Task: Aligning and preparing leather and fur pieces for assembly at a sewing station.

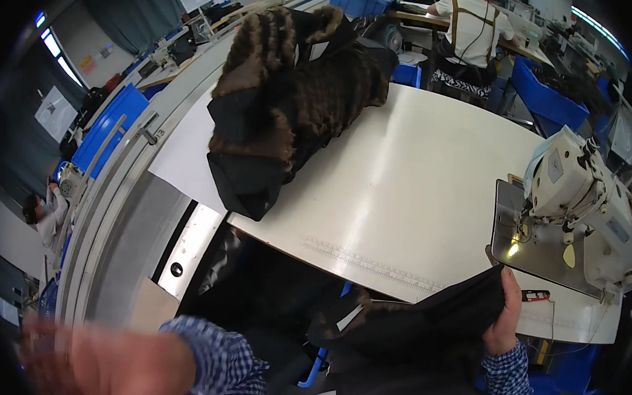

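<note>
My right hand (505, 318) is closed on the upper corner of a black garment piece (423, 338), gripping it beside the table's front edge. The piece hangs across my lap, with brown fur and a white label (349, 317) showing at its left end. My left hand (110, 362) is far out at the lower left, away from the cloth and smeared by motion, so its fingers cannot be read. On the table lies a heap of black garments with brown fur (304, 99), folded over one another.
A white sewing machine (577, 192) stands on the right of the pale table (411, 181). Small red-and-black thread snips (536, 296) lie near its front edge. A grey conveyor-like rail (123, 207) runs along the left. Beyond are blue bins (550, 96) and a seated person (474, 33).
</note>
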A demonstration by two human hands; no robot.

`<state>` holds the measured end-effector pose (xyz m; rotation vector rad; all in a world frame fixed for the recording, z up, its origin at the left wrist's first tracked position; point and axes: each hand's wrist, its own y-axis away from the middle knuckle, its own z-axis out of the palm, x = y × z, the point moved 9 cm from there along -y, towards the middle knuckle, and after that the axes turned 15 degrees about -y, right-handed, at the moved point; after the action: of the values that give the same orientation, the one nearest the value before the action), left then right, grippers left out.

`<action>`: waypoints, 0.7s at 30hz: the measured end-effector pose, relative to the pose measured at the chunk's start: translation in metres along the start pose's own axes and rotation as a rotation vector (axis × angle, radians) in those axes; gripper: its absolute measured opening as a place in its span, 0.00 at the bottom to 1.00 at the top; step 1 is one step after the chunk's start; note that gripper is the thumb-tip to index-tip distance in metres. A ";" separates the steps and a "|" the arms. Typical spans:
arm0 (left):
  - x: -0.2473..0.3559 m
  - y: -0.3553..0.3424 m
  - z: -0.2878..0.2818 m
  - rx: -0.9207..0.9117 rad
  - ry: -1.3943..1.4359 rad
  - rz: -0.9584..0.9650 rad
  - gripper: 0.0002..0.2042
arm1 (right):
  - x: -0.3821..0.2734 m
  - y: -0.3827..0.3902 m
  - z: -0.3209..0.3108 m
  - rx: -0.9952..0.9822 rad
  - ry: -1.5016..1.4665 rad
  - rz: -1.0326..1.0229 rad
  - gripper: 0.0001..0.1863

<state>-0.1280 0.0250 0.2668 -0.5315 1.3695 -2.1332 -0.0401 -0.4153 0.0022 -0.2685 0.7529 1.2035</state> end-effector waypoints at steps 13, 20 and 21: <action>-0.219 0.137 0.207 -0.540 -0.344 -0.260 0.06 | 0.009 0.005 -0.013 -0.180 0.112 -0.044 0.06; -0.033 0.278 0.306 -1.245 0.347 -0.202 0.06 | 0.018 0.014 0.000 -0.386 0.212 0.142 0.07; -0.004 0.307 0.308 -1.244 0.480 -0.206 0.08 | 0.016 0.019 0.001 -0.361 0.207 0.179 0.07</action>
<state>0.1280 -0.2907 0.1103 -0.6116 2.9864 -1.3196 -0.0542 -0.3962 -0.0040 -0.6425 0.7453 1.4973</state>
